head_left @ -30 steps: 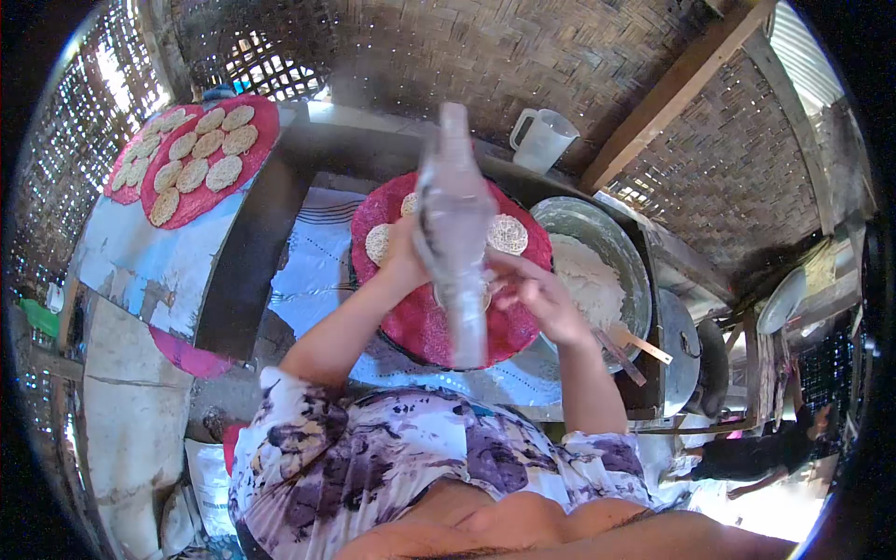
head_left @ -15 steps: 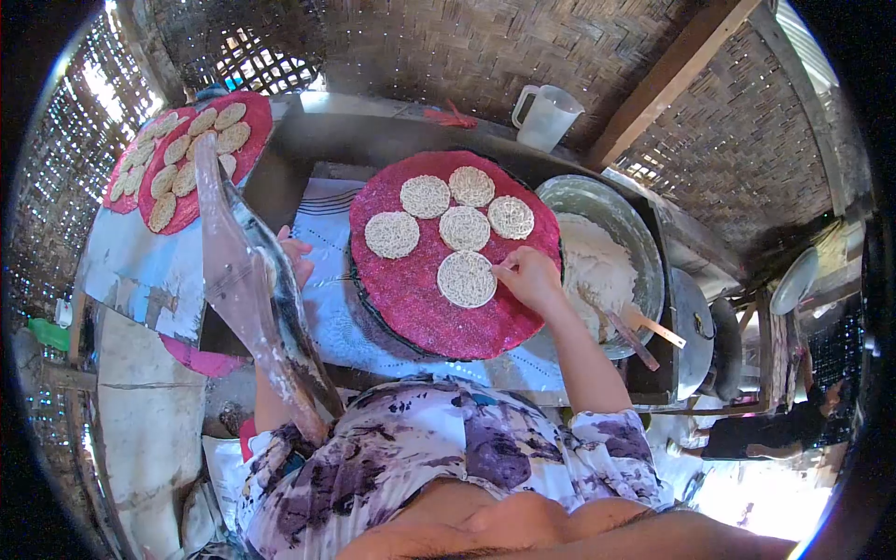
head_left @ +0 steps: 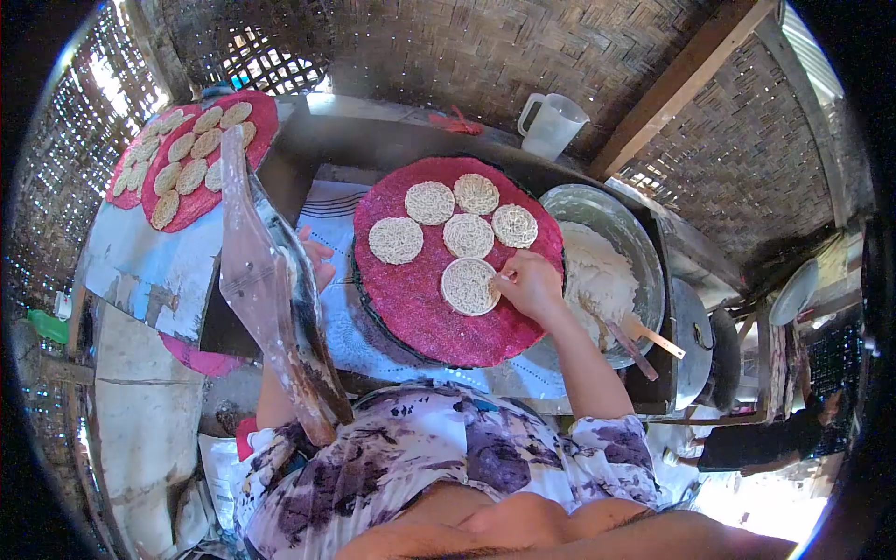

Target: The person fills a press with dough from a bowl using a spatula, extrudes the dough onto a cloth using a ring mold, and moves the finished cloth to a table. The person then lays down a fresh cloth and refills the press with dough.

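My right hand (head_left: 532, 289) pinches the right edge of a thin pale ring (head_left: 450, 306) set around the nearest lacy, noodle-like disc (head_left: 469, 283). This disc lies flat on a round pink mat (head_left: 401, 308), and several similar discs (head_left: 429, 203) rest beyond it. My left hand (head_left: 317, 259) is left of the mat, its fingers stretched out with nothing seen in them. A long, flour-smeared wooden tool (head_left: 257, 271) stands slanted in front of my left forearm and hides part of it. Its lower end is by my body.
On the right, a large basin (head_left: 607, 192) holds pale dough (head_left: 597, 280) and a wooden-handled tool (head_left: 658, 338). A plastic jug (head_left: 553, 129) stands at the back. Pink mats with more discs (head_left: 191, 175) lie far left. Another person (head_left: 765, 439) is at far right.
My left hand and the wooden tool have shifted slightly right. My right hand stays at the ring's edge, its fingers still pinched there. The view has moved a little.
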Motion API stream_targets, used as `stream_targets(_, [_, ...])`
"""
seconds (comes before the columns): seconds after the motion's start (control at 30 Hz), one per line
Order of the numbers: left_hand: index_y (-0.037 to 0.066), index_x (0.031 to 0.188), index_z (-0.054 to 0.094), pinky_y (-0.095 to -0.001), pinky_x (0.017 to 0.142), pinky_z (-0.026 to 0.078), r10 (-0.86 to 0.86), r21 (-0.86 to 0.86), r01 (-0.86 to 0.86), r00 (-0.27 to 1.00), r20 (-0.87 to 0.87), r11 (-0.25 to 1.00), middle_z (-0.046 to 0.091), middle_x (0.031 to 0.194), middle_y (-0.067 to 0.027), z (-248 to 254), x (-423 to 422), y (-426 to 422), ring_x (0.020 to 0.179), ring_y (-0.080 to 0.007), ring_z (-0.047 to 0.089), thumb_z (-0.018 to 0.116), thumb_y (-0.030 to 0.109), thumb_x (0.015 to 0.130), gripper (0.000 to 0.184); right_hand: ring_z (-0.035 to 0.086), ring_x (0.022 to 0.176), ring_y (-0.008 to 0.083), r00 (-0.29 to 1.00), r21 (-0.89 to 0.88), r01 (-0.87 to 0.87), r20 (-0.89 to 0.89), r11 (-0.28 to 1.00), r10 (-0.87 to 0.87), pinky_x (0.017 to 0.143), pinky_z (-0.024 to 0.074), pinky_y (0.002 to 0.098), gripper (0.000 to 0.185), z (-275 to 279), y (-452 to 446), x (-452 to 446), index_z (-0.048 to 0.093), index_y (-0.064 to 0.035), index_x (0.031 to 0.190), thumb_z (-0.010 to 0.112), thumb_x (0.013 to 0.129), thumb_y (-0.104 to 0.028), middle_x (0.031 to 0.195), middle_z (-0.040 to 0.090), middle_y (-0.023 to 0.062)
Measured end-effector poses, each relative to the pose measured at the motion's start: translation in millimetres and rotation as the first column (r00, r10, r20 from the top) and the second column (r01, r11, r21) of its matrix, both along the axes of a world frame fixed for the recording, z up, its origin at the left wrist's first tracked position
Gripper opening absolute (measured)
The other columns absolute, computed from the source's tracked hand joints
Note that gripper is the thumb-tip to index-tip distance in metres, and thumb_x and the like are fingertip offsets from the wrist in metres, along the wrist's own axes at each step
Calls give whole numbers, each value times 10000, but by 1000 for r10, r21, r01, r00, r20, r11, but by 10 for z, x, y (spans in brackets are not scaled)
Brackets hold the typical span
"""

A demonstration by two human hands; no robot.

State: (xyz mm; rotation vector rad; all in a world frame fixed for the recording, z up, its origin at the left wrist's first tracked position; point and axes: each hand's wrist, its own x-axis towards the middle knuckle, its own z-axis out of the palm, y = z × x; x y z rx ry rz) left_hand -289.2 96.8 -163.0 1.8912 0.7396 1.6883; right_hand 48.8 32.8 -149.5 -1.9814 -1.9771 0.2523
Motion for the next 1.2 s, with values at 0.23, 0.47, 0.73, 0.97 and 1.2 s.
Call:
stream_targets(0.23, [93,768,515,-505,970,328,-1,26,2,998,-60,1000,510,641,7,-61,-77,60,721,-169,593,672,22,683,192,585,773,286,999,-39,20,-27,999,-21,683,474,403,197,119,-4,-29,641,-75,692,605,679,-269,772,586,107])
stream_targets(0.47, [100,765,512,-503,976,318,38,75,-34,998,-55,997,505,627,14,40,-59,-18,715,-174,595,687,32,675,209,595,793,286,999,-83,16,-38,996,-19,690,476,393,219,210,2,-84,652,-79,705,613,681,-293,804,603,106])
stream_targets(0.73, [113,805,500,-490,990,307,-22,2,22,1000,13,1000,522,664,9,53,-93,-85,746,-169,592,676,4,673,245,587,809,289,984,-99,-176,-50,979,172,694,475,404,188,175,237,-659,654,-102,710,600,672,-278,817,601,101])
stream_targets(0.97, [118,781,480,-480,994,314,82,59,-78,994,-77,995,580,713,-19,158,-166,-184,722,-157,580,689,30,669,253,581,836,290,969,-163,-244,2,956,247,709,473,409,186,74,432,-771,648,-105,700,593,688,-283,823,599,106])
stream_targets(1.2, [118,788,485,-464,985,335,99,-28,-102,992,-71,994,589,714,-23,175,-194,-231,709,-151,575,692,33,664,256,577,858,286,967,-210,-232,54,950,248,737,468,406,194,116,461,-742,657,-114,757,590,718,-291,846,599,97])
